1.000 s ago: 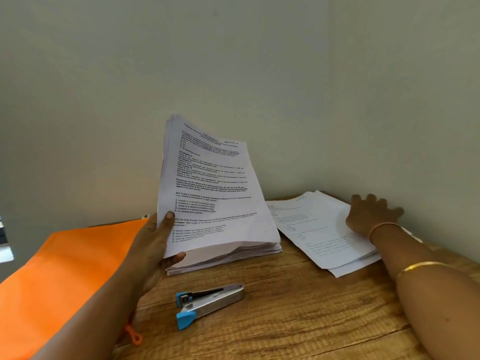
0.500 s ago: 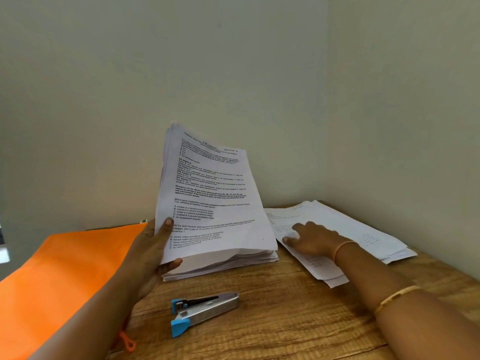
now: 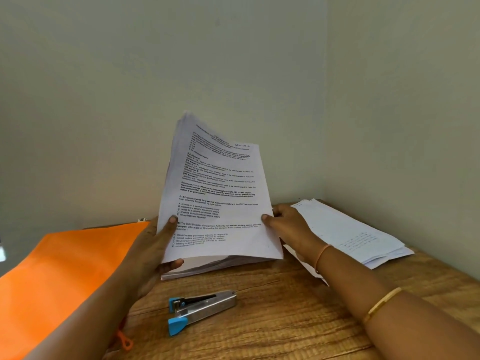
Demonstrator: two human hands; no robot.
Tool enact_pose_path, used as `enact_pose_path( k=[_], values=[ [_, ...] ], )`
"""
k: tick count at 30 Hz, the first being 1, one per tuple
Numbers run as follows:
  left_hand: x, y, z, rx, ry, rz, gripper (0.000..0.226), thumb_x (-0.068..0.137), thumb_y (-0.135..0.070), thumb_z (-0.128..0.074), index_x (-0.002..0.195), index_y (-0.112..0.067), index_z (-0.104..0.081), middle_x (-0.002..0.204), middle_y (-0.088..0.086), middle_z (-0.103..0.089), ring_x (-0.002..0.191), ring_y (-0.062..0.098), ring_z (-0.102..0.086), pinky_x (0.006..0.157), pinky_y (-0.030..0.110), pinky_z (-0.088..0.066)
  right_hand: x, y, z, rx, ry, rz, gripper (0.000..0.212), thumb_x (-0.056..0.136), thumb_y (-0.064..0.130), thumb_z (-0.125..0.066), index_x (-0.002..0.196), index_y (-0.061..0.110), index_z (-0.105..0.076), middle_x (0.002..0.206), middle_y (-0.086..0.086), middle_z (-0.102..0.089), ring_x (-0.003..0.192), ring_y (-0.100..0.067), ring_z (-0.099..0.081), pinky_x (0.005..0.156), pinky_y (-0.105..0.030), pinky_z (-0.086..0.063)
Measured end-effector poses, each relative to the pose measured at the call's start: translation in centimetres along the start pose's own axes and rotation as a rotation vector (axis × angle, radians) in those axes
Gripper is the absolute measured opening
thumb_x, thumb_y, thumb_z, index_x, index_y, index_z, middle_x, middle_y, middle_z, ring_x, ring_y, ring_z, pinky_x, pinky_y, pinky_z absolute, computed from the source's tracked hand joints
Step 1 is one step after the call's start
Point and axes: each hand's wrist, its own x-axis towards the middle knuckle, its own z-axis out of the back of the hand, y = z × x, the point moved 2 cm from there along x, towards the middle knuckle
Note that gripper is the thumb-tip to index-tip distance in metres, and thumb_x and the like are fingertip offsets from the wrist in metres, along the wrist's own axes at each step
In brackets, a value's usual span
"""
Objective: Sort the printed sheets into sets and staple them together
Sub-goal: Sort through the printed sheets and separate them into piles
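Your left hand grips the left edge of the stack of printed sheets, and your right hand pinches its right edge. The stack stands tilted on the worktop just behind the stapler; a smaller pile lies behind and right of the stapler.

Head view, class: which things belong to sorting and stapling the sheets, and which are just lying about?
In use: stack of printed sheets, gripped by left hand and right hand; set-aside pile; stapler.
Lying about: orange pouch on the wooden table.
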Motion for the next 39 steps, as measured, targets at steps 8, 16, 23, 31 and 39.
enact_pose_path(
  k=[8, 16, 23, 31, 39],
  values=[
    [-0.3, -0.2, -0.1, -0.010, -0.006, -0.004, 0.021, 0.094, -0.039, -0.046, 0.109, -0.031, -0.057, 0.093, 0.004, -0.068, 0.080, 0.019, -0.059, 0.044, 0.022, -0.050, 0.0, 0.0, 0.6, 0.011, -0.025, -0.017, 0.020, 0.096, 0.024, -0.053, 0.087, 0.007, -0.059, 0.099, -0.010, -0.064, 0.088, -0.021, -0.060, 0.084, -0.036, -0.051],
    [-0.2, -0.1, 0.0, -0.016, -0.025, -0.011, 0.017, 0.096, -0.038, -0.043, 0.103, -0.034, -0.057, 0.088, -0.001, -0.067, 0.078, 0.016, -0.059, 0.049, 0.026, -0.048, 0.9, -0.5, 2.0, -0.213, -0.103, 0.057, 0.034, 0.100, 0.024, -0.043, 0.090, 0.000, -0.065, 0.092, -0.010, -0.064, 0.077, -0.019, -0.054, 0.070, -0.028, -0.043],
    [0.1, 0.0, 0.3, -0.021, -0.054, -0.013, 0.018, 0.097, -0.035, -0.043, 0.108, -0.030, -0.056, 0.094, 0.002, -0.065, 0.078, 0.015, -0.059, 0.041, 0.020, -0.049, 2.0, -2.4, 5.9, -0.311, -0.200, -0.033, 0.023, 0.087, 0.002, -0.041, 0.071, 0.016, -0.046, 0.075, -0.003, -0.051, 0.079, -0.027, -0.051, 0.058, -0.028, -0.034],
    [0.3, 0.1, 0.4, -0.030, -0.081, -0.006, 0.023, 0.097, -0.035, -0.042, 0.115, -0.027, -0.054, 0.091, 0.001, -0.064, 0.076, 0.014, -0.057, 0.040, 0.020, -0.048, 2.7, -5.4, 10.6, -0.804, -0.213, -0.396, 0.036, 0.093, 0.026, -0.038, 0.124, 0.020, -0.055, 0.130, -0.010, -0.054, 0.120, -0.033, -0.048, 0.108, -0.052, -0.027],
    [0.4, 0.0, 0.4, -0.045, -0.088, 0.002, 0.026, 0.097, -0.034, -0.043, 0.119, -0.025, -0.053, 0.091, 0.001, -0.064, 0.076, 0.015, -0.056, 0.039, 0.019, -0.048, 2.4, -6.0, 11.5, -1.156, -0.253, -0.474, 0.037, 0.093, 0.029, -0.041, 0.127, 0.023, -0.053, 0.130, -0.008, -0.051, 0.126, -0.030, -0.041, 0.108, -0.052, -0.020]
  ],
)
